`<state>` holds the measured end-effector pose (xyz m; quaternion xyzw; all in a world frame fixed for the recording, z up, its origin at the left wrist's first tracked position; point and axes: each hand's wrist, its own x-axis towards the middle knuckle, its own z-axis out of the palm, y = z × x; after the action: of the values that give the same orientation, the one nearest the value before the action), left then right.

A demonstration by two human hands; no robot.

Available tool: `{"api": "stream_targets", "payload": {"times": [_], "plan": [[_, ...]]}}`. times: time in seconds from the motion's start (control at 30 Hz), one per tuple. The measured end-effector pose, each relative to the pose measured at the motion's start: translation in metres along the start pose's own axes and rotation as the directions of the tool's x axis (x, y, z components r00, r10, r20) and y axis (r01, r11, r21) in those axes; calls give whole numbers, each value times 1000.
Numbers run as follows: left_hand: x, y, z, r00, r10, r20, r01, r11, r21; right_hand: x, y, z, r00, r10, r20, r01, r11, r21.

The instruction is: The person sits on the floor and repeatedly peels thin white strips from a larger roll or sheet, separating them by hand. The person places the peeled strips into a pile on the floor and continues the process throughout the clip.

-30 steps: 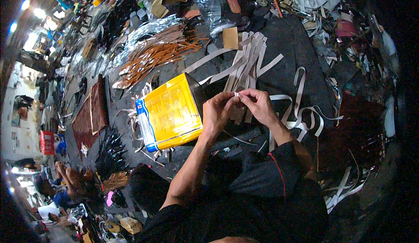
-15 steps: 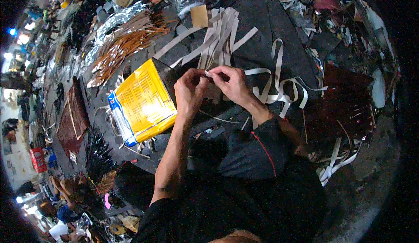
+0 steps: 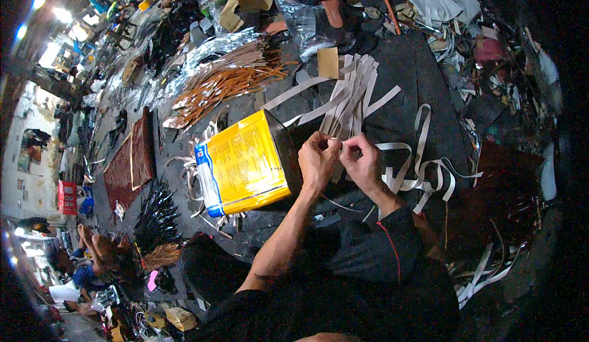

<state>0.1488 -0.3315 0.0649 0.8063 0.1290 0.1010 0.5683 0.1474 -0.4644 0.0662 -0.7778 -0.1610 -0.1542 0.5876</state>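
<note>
My left hand [image 3: 319,163] and my right hand [image 3: 364,164] meet over the dark work surface, thumbs and fingertips pinched together. Between them shows a small piece of a pale strip [image 3: 334,139]; most of it is hidden by the fingers. Just beyond my hands lies a bundle of flat greyish-white strips [image 3: 356,93], fanned out at the far end. A yellow and blue rectangular tin [image 3: 242,164] stands close on the left of my left hand. Loose curling white strips [image 3: 423,179] spread to the right of my right hand.
Brown strips [image 3: 227,84] lie in a heap at the far left, near a folded dark-red sheet [image 3: 132,158]. A tan card [image 3: 328,63] touches the bundle's far end. Scraps litter the far right. Another person [image 3: 92,262] sits at the lower left.
The whole view has shifted, so everything sits lower and further right. My hands stay together by the tin, and the right fingers are curled in more.
</note>
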Motion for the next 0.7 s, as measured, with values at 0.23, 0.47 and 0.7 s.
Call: {"api": "stream_targets", "payload": {"times": [0.23,0.47,0.7], "plan": [[48,71,-108,831,473,-294,-330,844,423,22,21,-107,853,156,-497,-134,988,81],[113,46,-307,689,702,-178,-73,312,947,-39,138,-263,694,263,-670,-545,800,-250],[112,78,-281,968,218,-126,-84,754,652,-144,181,-416,819,-29,-573,-428,634,-644]]}}
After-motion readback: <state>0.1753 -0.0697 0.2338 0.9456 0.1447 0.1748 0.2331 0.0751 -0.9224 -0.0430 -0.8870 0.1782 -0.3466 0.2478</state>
